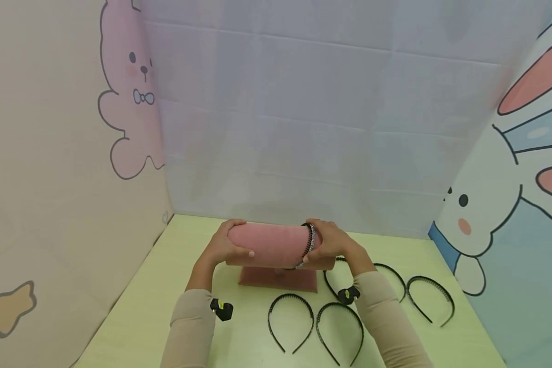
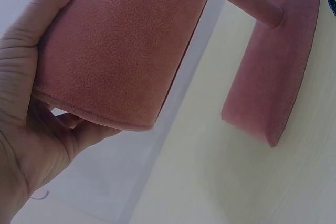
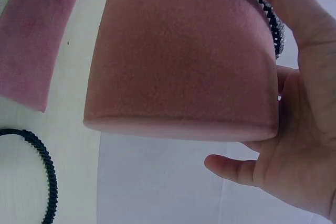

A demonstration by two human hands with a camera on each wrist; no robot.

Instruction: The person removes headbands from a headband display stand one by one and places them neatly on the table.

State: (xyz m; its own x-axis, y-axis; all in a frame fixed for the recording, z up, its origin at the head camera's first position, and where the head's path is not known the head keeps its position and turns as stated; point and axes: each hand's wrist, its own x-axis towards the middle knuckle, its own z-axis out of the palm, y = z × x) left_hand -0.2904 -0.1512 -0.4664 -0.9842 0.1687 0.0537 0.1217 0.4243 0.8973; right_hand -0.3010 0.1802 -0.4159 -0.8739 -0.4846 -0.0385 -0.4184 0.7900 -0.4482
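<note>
I had my left hand (image 1: 224, 245) wrapped over the left end of the pink velvet roll (image 1: 269, 244), thumb at the front and fingers curled over the top, gripping it. My right hand (image 1: 328, 241) cupped the right end of that roll, my fingers curled on the rhinestone headband (image 1: 309, 240) that sat around it near that end. The roll stood on its pink base (image 1: 278, 278) on the pale green table (image 1: 138, 312). Four black toothed headbands (image 1: 291, 319) lay flat on the table in front of the base and off to the right, apart from both my hands.
</note>
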